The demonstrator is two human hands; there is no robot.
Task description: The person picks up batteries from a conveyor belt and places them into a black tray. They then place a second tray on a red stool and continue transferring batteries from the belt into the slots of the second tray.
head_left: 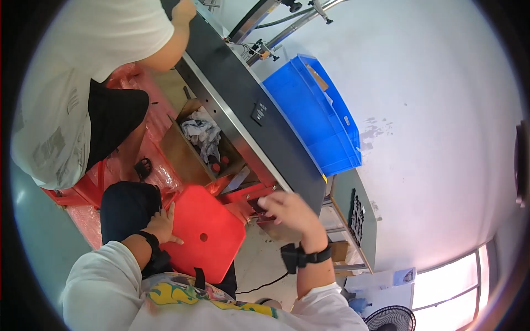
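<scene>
Head view: The two hands are held well apart. The left hand (160, 225) is laid on the left edge of a red stool seat (212, 220), with its fingers spread and nothing seen gripped. The seat is positioned in front of the wearer's torso, between the dark-clothed legs, and is pierced by a round hole. The right hand (292, 212) is raised to the right of the seat, near the lower end of a black-topped conveyor (243, 88). Its fingers are bent and blurred by motion — whether anything is held in them cannot be told. A black strap is fitted on each wrist.

A small dark flat piece (258, 113) is placed on the conveyor top. A blue bin (320, 118) is set along the far side of the conveyor, and brown and white items are seen inside it. An open cardboard box (185, 151) is located at the near side, below the top's level, and is partly filled with crumpled whitish material (203, 132).

At the upper left, a co-worker in a white top is seated; a co-worker's hand (184, 11) is extended to the conveyor — its grip cannot be made out. To the right, a row of black parts (356, 218) is laid on a grey-green bench (368, 220). A black fan (391, 320) is partly shown at the lower edge.
</scene>
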